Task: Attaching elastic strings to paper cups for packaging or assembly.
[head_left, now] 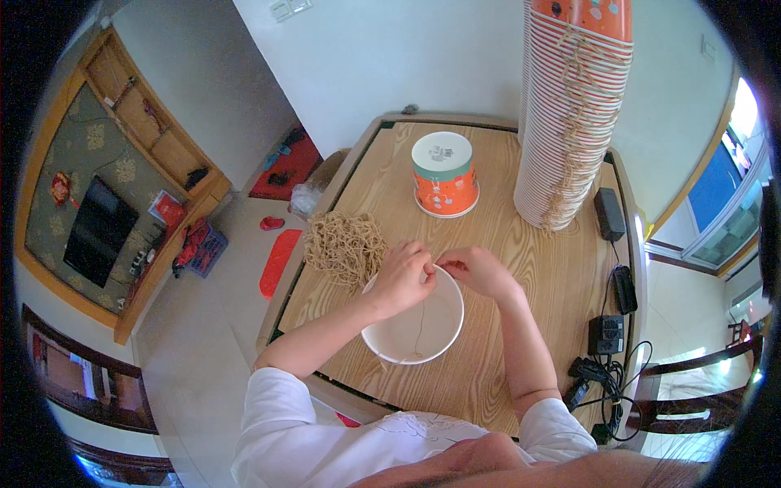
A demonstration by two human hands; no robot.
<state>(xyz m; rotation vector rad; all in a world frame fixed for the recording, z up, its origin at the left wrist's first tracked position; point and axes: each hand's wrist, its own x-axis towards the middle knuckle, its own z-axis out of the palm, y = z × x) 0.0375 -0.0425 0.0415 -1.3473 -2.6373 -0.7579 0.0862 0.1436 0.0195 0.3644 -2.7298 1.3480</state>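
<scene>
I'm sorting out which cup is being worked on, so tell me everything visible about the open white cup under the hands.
The white paper cup sits upright on the wooden table, near the person's edge, its round mouth open to the camera. The inside is plain white and looks empty apart from a thin string hanging down into it from the rim. The left hand and right hand meet at the far rim, pinching there. A pile of tan string lies just beyond it to the left.

Matt white paper bucket (412,329), rough twine bundle (345,246) — both on smooth wood-grain table (521,268).
</scene>
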